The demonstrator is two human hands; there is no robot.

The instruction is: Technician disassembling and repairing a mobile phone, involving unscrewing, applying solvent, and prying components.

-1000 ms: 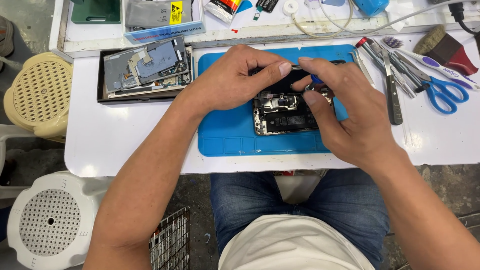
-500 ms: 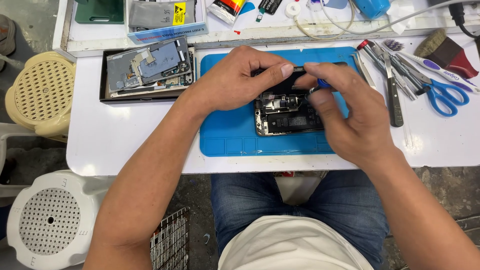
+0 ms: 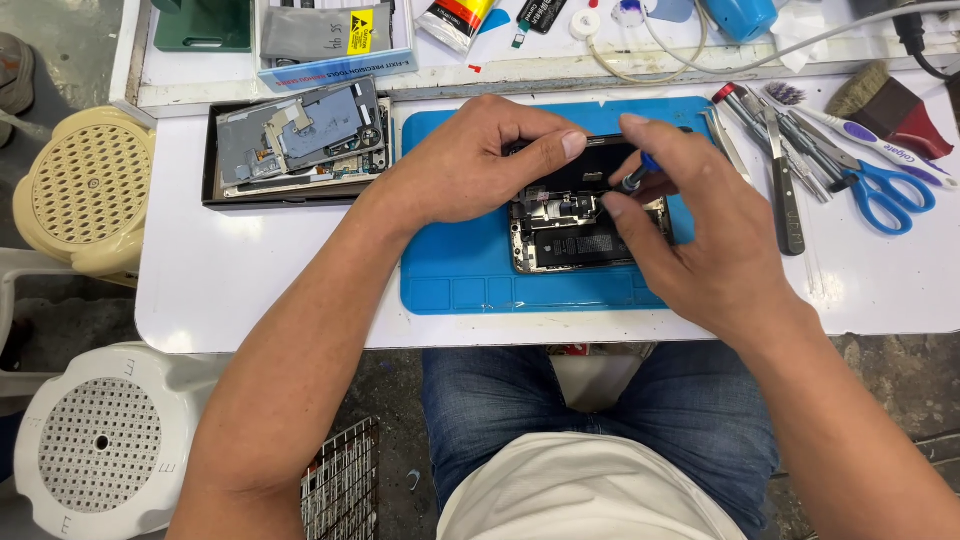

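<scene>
left hand [image 3: 470, 165] curled, steadying opened phone [image 3: 585, 225] | right hand [image 3: 690, 230] pinching small screwdriver [image 3: 637, 175]

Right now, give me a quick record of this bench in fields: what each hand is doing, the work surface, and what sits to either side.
left hand: left hand steadies the top edge of the opened phone
right hand: right hand pinches a small blue-handled screwdriver over the phone's insides
surface: blue repair mat on a white table
left side: black tray of phone parts
right side: blue-handled scissors, metal tools, brush
</scene>
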